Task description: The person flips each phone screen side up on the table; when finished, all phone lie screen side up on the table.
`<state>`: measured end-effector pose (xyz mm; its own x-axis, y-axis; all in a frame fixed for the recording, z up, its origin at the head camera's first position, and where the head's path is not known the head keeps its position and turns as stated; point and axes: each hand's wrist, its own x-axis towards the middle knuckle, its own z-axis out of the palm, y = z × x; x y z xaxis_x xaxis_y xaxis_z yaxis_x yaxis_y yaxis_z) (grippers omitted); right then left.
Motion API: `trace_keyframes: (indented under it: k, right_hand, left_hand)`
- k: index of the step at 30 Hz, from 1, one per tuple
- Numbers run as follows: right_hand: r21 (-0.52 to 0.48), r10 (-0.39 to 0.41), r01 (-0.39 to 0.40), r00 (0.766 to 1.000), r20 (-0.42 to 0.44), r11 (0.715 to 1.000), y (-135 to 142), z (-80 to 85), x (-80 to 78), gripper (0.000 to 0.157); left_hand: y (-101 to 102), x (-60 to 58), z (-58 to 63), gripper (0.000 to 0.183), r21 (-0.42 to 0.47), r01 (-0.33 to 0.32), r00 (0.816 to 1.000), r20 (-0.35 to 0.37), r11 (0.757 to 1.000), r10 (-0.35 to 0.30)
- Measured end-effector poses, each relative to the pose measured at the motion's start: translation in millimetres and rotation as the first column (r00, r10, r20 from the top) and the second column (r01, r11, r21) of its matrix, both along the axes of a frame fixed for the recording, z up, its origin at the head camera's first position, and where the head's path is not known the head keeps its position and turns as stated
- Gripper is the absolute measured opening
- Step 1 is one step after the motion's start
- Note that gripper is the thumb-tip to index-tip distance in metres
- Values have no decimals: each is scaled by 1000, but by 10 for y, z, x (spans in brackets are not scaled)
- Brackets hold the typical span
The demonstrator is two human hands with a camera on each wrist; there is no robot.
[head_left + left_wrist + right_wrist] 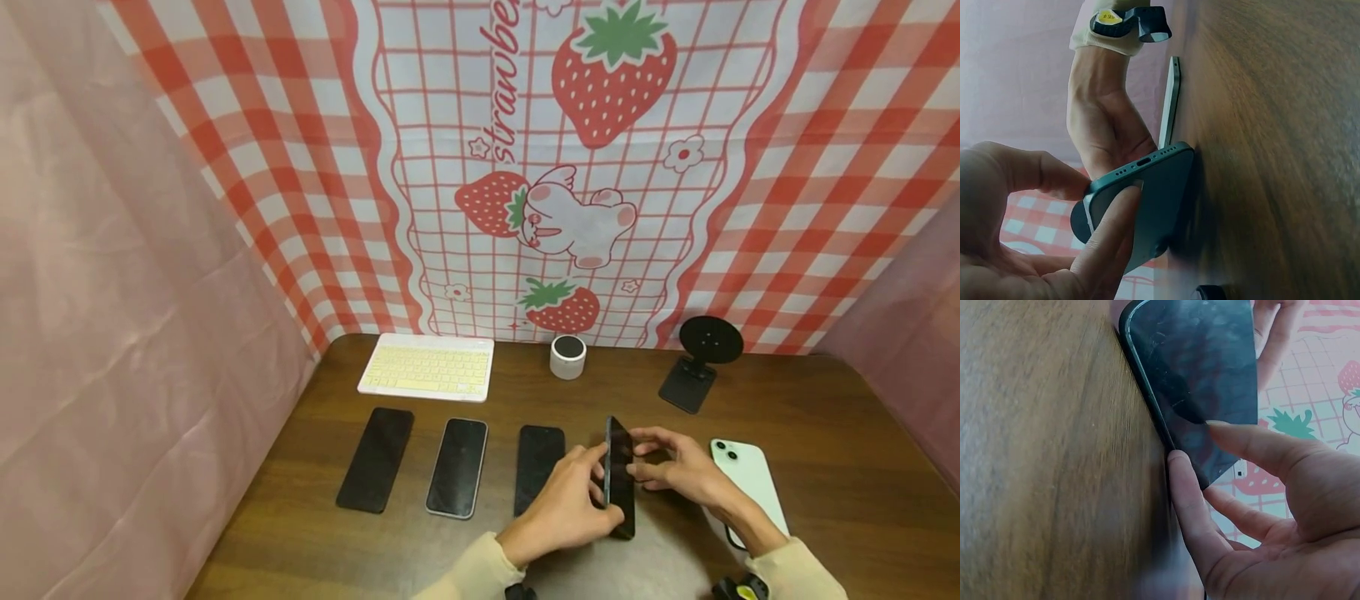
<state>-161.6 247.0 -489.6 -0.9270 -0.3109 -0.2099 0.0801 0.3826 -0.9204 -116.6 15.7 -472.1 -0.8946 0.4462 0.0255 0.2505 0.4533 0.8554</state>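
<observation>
A dark smartphone (621, 492) stands tilted on its long edge on the table, glossy screen toward the right. My left hand (566, 508) grips its near end, and the charging port and speaker holes show in the left wrist view, where one finger (1119, 209) lies on the phone's back. At the far end my right hand (686, 473) pinches a corner; the right wrist view has the thumb (1241, 440) on the screen and a finger along the lower edge. Left of it lies a black phone (536, 458), partly behind my left hand. A pale green phone (753, 479) lies camera-side up beside my right wrist.
Two more phones, one black (375, 462) and one with a light frame (457, 467), lie screen up on the left. Along the back are a yellow-keyed keyboard (427, 367), a small white cylinder (567, 362) and a black stand (690, 383). A checked strawberry cloth (465, 250) hangs behind.
</observation>
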Motion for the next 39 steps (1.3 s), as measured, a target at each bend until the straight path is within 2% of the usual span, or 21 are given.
trace_keyframes:
  k: [6,14,22,27,31,34,39]
  right_hand:
    - [42,18,-16,999,-50,999,45,7,4,74]
    - [49,57,-54,996,-63,997,73,15,-18,79]
    - [-24,92,-93,995,-48,995,102,13,-11,88]
    - [-17,90,-91,995,-49,996,105,2,-8,89]
    - [20,72,-71,995,-66,997,106,6,-11,87]
    - [82,53,-45,994,-99,996,100,16,-16,85]
    - [223,49,-10,984,-173,975,96,38,-24,81]
  left_hand:
    - [-12,-9,-21,82,-43,-7,1000,-31,999,6]
    - [-20,19,-28,94,-65,-9,1000,-4,998,9]
    - [16,34,-4,102,-156,-61,998,-28,986,57]
    - [49,37,-8,98,-244,-79,997,-37,967,72]
    - [92,26,-10,96,-319,-96,995,-43,943,87]
    - [137,14,-11,95,-357,-105,994,-21,928,104]
    - [189,-8,-31,93,-370,-113,992,8,922,124]
